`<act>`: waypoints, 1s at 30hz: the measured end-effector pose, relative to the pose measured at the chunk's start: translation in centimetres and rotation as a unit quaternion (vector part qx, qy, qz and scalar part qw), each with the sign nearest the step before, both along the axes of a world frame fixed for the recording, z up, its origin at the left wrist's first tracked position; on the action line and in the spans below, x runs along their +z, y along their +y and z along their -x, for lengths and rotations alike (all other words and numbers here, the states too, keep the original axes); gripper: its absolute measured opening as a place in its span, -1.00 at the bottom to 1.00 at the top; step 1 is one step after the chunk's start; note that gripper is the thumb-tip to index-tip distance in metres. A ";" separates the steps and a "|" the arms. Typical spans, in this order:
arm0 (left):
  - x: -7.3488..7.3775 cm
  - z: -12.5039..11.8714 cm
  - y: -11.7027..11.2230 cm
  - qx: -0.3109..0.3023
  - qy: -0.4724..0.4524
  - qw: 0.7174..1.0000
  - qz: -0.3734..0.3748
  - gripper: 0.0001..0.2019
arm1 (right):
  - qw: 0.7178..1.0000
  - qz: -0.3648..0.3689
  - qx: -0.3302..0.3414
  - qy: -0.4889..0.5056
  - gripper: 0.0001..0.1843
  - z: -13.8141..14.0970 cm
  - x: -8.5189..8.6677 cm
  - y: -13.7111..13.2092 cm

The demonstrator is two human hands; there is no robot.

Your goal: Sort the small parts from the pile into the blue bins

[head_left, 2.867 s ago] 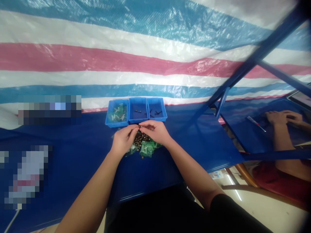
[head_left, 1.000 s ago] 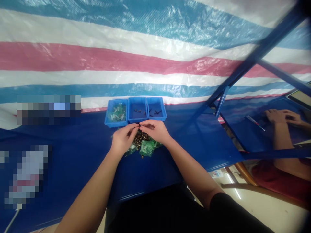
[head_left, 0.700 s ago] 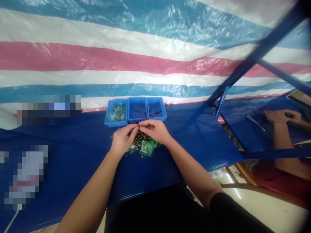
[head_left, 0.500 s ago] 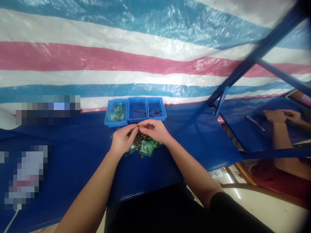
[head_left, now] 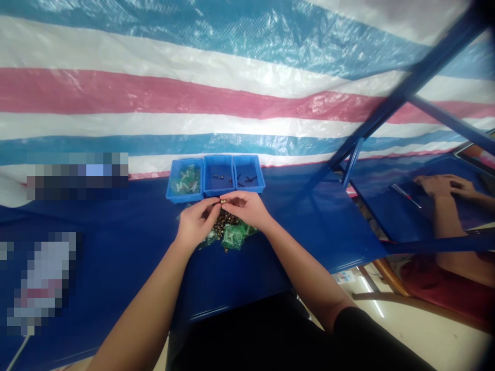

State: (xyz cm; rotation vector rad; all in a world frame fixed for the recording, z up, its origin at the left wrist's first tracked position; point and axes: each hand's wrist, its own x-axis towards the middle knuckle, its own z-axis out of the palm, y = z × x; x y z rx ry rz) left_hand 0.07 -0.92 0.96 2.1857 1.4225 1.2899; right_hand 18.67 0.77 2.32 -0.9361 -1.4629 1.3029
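My left hand (head_left: 194, 222) and my right hand (head_left: 247, 208) meet fingertip to fingertip above a pile of small brass-and-dark metal pieces (head_left: 223, 224). Pinched between both hands is a small brass-coloured metal part (head_left: 223, 201), too small to name exactly. Green plastic packets (head_left: 233, 236) lie at the near side of the pile, partly over it. Just beyond the fingers stand three blue bins: the left bin (head_left: 169, 191) holds pale pieces and green plastic, the middle bin (head_left: 216, 186) a few small metal pieces, and the right bin (head_left: 260, 172) several dark screw-like pieces.
The blue tabletop (head_left: 309, 216) runs under everything, with a striped plastic sheet (head_left: 232, 111) behind it. Blue metal bars (head_left: 381, 116) rise at the right. Beyond them, another person's hands (head_left: 444, 184) rest near a screwdriver-like tool (head_left: 406, 196). Blurred-out patches cover things at the left.
Both hands stay in nearly the same place; the fingertips have shifted slightly and the brass-coloured part shows more clearly. The other person's hands have moved slightly left.
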 end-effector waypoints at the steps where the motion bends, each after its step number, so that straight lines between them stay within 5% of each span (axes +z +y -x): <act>1: 0.0 0.0 0.0 0.002 0.001 1.000 0.000 -0.80 | 1.000 0.000 0.000 0.000 -0.68 0.0 -0.1 0.0; 30: 0.2 -0.2 0.2 0.040 0.033 0.999 0.010 -0.71 | 0.999 0.043 0.012 0.015 -0.65 0.1 0.3 -0.3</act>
